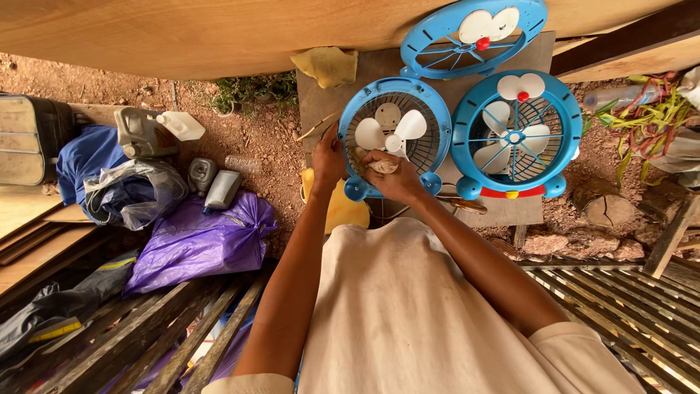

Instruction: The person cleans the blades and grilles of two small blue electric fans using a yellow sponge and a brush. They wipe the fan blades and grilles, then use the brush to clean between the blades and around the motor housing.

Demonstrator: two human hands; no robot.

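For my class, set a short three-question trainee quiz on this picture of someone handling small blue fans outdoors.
1. True or false: the left hand grips the rim of the open round blue plastic fan with bare white blades.
2. What does the right hand press against that fan?
A. a beige cloth
B. a screwdriver
C. a bottle
3. Fill in: the detached blue front grille with a white cartoon face lies ____ the closed round blue fan in the picture.

Key:
1. True.
2. A, a crumpled beige cloth.
3. Above.
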